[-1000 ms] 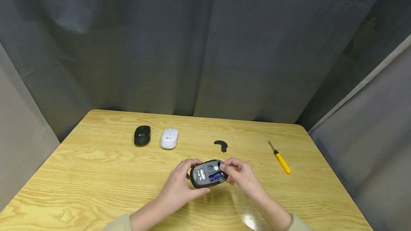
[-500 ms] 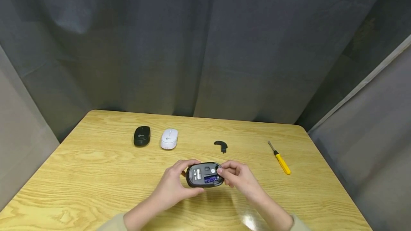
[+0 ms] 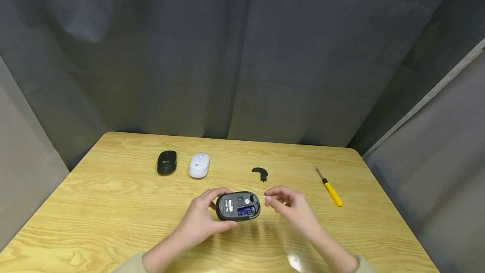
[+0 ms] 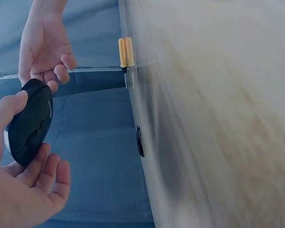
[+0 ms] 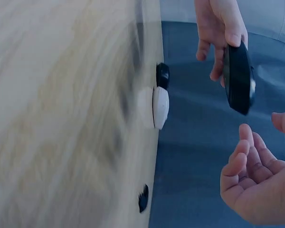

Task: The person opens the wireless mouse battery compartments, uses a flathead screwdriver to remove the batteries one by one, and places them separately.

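My left hand grips a black computer mouse by its sides, underside facing up. Its battery bay is uncovered, with blue batteries inside. From the left wrist view, the top shell of the mouse shows between thumb and fingers. Just right of the mouse is my right hand, apart from it. In the right wrist view that hand's fingers are loosely bent, with the thumb away from them and nothing held. Beyond the hands lies a black curved cover piece with a tab.
Farther back on the wooden table stand another black mouse and a white mouse. To the right lies a screwdriver with a yellow handle. Grey curtains hang behind the table.
My right fingers were at the right end of the mouse and have come away from it. The left hand has carried the mouse slightly left and turned it more level.
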Demonstrator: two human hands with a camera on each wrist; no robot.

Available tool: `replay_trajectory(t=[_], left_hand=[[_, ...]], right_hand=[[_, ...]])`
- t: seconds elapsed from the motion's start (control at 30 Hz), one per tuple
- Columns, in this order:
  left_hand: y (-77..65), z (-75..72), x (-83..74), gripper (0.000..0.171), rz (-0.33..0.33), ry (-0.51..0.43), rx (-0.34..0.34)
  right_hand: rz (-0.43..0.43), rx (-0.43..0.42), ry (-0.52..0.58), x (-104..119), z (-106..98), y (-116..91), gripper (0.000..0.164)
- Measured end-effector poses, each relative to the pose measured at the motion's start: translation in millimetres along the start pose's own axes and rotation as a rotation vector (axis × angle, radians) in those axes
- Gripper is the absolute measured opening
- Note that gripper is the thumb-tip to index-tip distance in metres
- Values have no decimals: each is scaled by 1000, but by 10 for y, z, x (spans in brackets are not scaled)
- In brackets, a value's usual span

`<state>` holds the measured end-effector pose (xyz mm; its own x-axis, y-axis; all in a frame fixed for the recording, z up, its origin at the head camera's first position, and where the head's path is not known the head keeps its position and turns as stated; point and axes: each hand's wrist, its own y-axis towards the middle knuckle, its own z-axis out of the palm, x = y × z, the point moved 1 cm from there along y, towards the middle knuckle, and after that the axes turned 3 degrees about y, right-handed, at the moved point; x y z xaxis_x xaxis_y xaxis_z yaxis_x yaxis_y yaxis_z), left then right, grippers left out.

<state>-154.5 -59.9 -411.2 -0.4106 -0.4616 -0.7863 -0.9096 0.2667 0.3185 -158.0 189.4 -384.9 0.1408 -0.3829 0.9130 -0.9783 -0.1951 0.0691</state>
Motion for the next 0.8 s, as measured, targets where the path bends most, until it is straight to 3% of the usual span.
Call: replay_trajectory(t=[0.4, 0.8], left_hand=[[-21, -20, 2, 66, -90, -37, -44], [-26, -67, 33, 68, -123, -67, -72]], right_hand=[[-144, -160, -278, 6, -309, 4, 15], [-251, -282, -338, 83, -670, 2, 20]])
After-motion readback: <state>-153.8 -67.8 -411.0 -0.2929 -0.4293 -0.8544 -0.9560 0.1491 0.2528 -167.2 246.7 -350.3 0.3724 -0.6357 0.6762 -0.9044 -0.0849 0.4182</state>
